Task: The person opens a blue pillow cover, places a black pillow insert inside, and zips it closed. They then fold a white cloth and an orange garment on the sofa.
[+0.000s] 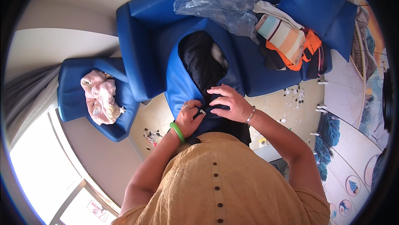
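A blue leather-like cushion cover (176, 77) lies in front of me, one end on the sofa seat. Its long opening shows a black lining or filling (199, 56) with a pale whitish patch at the right. My left hand (189, 119), wearing a green bangle, is closed on the cover's near edge, fingers curled over it. A small white piece (203, 112) shows by its fingertips; its kind is unclear. My right hand (231, 103) is spread over the near right side of the opening, fingers apart, with nothing visibly held.
A blue sofa (145, 38) stands ahead, holding clear plastic sheeting (220, 11), a striped cloth (282, 35) and an orange garment (311, 42). Left of it, a pink cloth (99, 94) lies on a blue chair (75, 77). Small scraps (297, 94) litter the floor.
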Demonstrator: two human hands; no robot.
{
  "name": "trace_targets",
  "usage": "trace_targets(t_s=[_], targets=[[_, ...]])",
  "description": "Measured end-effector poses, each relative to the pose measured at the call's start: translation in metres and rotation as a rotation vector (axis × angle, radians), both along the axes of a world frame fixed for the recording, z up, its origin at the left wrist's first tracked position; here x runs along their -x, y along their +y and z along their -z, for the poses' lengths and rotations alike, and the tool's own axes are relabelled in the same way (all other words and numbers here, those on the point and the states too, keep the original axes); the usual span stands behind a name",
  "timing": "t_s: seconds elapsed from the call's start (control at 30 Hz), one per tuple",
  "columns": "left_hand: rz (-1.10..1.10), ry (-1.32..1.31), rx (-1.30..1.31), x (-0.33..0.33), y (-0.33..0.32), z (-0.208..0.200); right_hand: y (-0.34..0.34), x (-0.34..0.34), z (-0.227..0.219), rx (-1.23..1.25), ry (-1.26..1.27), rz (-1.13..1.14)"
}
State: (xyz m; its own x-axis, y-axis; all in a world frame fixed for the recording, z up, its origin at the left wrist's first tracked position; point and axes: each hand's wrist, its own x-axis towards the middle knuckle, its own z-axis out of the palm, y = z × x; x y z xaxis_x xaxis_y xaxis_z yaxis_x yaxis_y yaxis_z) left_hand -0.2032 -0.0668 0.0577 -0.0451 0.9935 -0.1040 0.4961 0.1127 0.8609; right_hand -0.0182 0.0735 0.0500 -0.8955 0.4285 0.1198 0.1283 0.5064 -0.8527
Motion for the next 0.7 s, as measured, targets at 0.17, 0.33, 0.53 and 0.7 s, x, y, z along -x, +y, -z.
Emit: trace_targets(t_s=[0.17,0.33,0.53,0.7], targets=[[0.02,0.04,-0.033,-0.003,0.004,-0.003,-0.02,-0.001,-0.005,-0.03,-0.104,0.019],[0.029,0.055,-0.026,-0.002,0.002,-0.002,-0.028,0.008,-0.006,-0.244,0.015,0.058],[0.042,0.034,-0.016,-0.001,0.001,-0.002,-0.031,0.013,-0.009,-0.38,0.093,0.086],[0.047,0.041,-0.017,0.0,-0.001,0.0,-0.042,0.016,-0.019,-0.299,0.013,0.111]])
